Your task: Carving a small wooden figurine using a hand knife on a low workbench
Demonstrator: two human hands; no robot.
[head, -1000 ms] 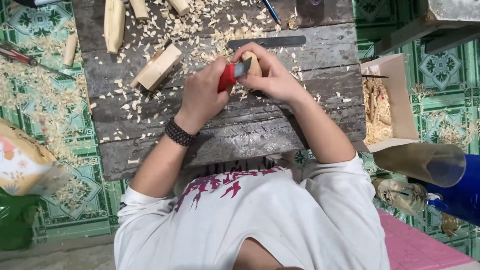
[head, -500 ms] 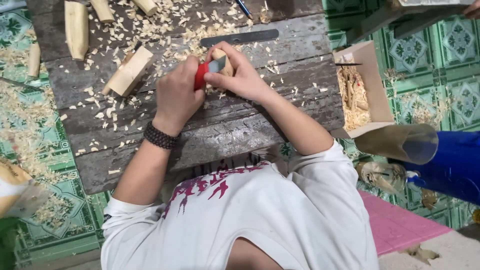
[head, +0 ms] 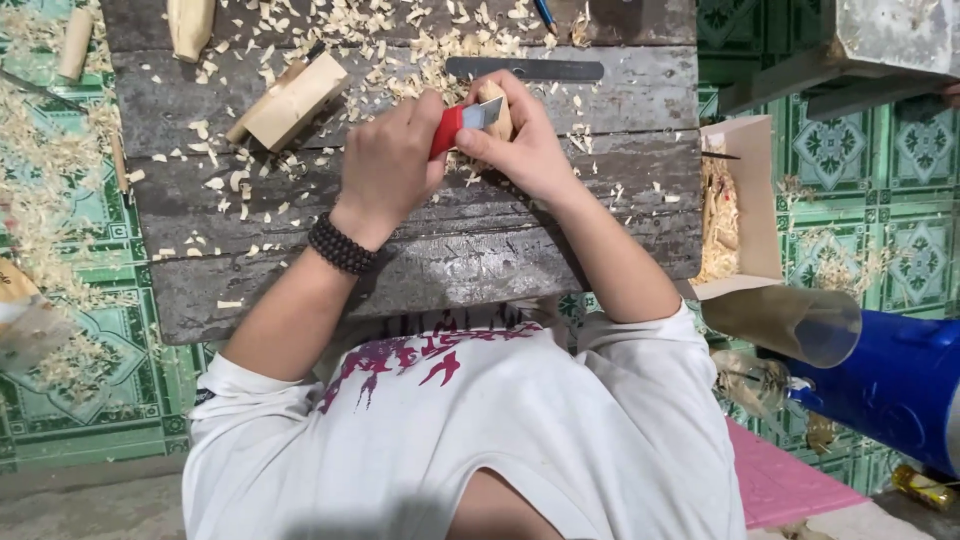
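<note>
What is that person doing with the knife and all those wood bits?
A person is carving a small piece of wood over a dark wooden board. The left hand grips a red-handled knife, its blade against the wood, while the right hand holds the piece. Pale wood shavings cover the board and the green tiled floor. A cut wooden block lies to the left, and a cardboard box with shavings sits at the right.

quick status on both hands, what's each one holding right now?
Left hand: closed around the red-handled knife.
Right hand: closed on the small wood piece, fingers wrapped over it, blade against it.
</note>
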